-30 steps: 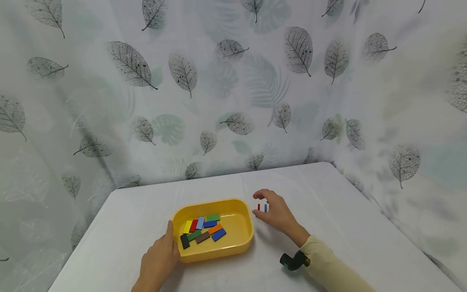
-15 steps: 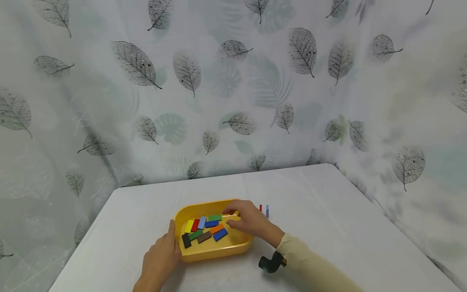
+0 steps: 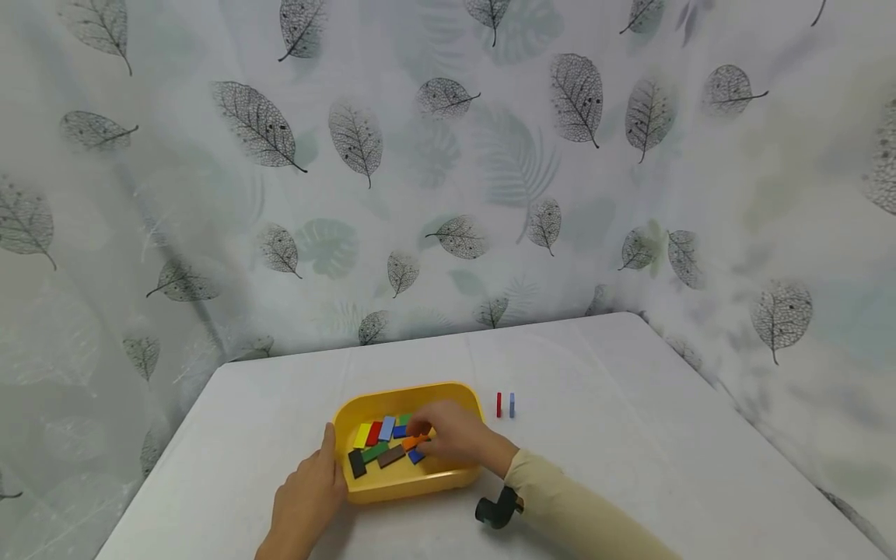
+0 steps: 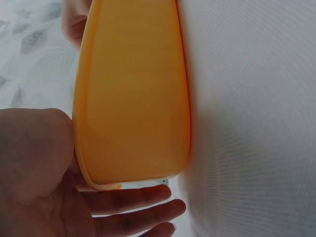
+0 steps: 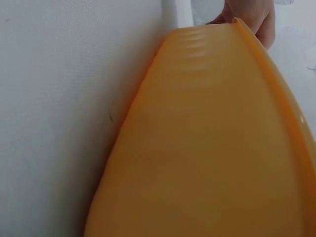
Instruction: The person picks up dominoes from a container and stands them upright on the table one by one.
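A yellow tray (image 3: pixel 392 393) near the table's front holds several flat coloured blocks, among them yellow (image 3: pixel 361 435), green (image 3: pixel 373 451) and brown (image 3: pixel 390 456). My right hand (image 3: pixel 418 438) reaches into the tray, its thumb and forefinger pinching an orange block (image 3: pixel 411 443). My left hand (image 3: pixel 318 474) rests against the tray's left side, thumb up at the rim and fingers straight (image 4: pixel 133 202) beside the base. The wrist views show only the tray's outer wall (image 4: pixel 133 98) (image 5: pixel 207 148).
A red block (image 3: pixel 499 405) and a light blue block (image 3: pixel 512 404) stand on edge side by side on the white table (image 3: pixel 630 435), just right of the tray. A leaf-print curtain (image 3: pixel 448 155) closes off the back and both sides.
My right hand left the two standing blocks, moved left over the tray and came down onto the orange block. The left hand and the tray stayed put.
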The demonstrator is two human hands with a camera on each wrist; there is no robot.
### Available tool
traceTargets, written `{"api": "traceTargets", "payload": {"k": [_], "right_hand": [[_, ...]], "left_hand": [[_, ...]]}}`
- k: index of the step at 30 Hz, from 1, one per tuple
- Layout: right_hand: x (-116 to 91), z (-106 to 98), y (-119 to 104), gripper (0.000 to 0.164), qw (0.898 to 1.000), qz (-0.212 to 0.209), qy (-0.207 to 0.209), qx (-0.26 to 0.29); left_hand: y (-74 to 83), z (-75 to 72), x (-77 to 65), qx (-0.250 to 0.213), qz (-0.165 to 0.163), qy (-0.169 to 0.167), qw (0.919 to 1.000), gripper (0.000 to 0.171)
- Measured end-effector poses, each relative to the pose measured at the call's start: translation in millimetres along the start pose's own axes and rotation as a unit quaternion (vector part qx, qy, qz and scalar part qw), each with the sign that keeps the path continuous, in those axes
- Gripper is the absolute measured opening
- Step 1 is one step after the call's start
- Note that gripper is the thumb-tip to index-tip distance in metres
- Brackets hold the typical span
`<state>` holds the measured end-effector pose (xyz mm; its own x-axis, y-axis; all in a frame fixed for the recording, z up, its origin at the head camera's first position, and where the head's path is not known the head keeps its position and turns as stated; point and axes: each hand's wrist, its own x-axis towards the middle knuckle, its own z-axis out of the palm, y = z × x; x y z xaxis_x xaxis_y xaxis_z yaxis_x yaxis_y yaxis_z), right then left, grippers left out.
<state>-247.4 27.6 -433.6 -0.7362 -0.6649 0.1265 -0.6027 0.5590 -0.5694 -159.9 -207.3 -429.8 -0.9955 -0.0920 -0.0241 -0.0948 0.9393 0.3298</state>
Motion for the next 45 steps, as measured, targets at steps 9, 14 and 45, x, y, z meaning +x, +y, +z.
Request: {"api": "traceTargets", "payload": {"k": [9,14,45], "right_hand": [[2.1,5.0,-2.2,0.019,0.997,0.055,-0.055,-0.019],[0.8,6.9,-3.6,0.017,0.994,0.068,-0.068,-0.056],[1.4,8.1,-4.0,0.020,0.990,0.034,-0.042,-0.128]], "left_hand": [[-0.6,0.9,0.2,0.006,0.001,0.002,1.0000,0.063],[-0.7,1.9,1.1,0.005,0.003,0.001,1.0000,0.063],[-1.1,3.1,0.8,0.004,0.003,0.009,0.9999,0.062]]}}
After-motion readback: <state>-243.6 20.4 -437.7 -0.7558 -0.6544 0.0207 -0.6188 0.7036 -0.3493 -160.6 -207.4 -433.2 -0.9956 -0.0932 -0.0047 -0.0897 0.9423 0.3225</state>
